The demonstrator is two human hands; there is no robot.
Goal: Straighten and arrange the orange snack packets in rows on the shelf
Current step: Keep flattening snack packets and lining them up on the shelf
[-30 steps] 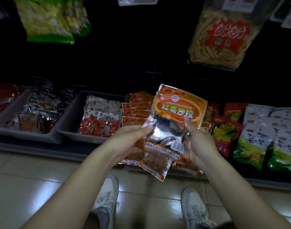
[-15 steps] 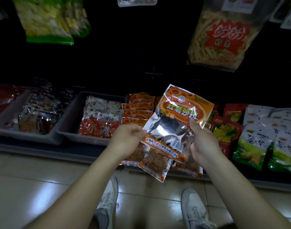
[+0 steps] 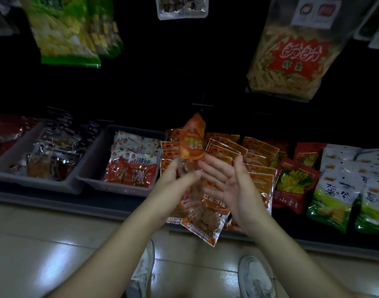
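Observation:
A blurred orange snack packet stands edge-on above the shelf, its lower end pinched in my left hand. My right hand is just right of it, palm turned left, fingers spread and holding nothing. Behind my hands, more orange packets lie in overlapping rows, with a further row to the right and a stack to the left. Loose orange packets lie askew below my hands and stick out over the shelf's front edge.
Left of the orange packets is a grey bin of red-and-white packets, then another grey bin. To the right lie red packets and green-and-white bags. Large bags hang above. My shoes are on the tiled floor.
The packet, held flat in both hands before, has swung edge-on and up toward the shelf. My right hand has let go of it and opened; my left hand still holds it.

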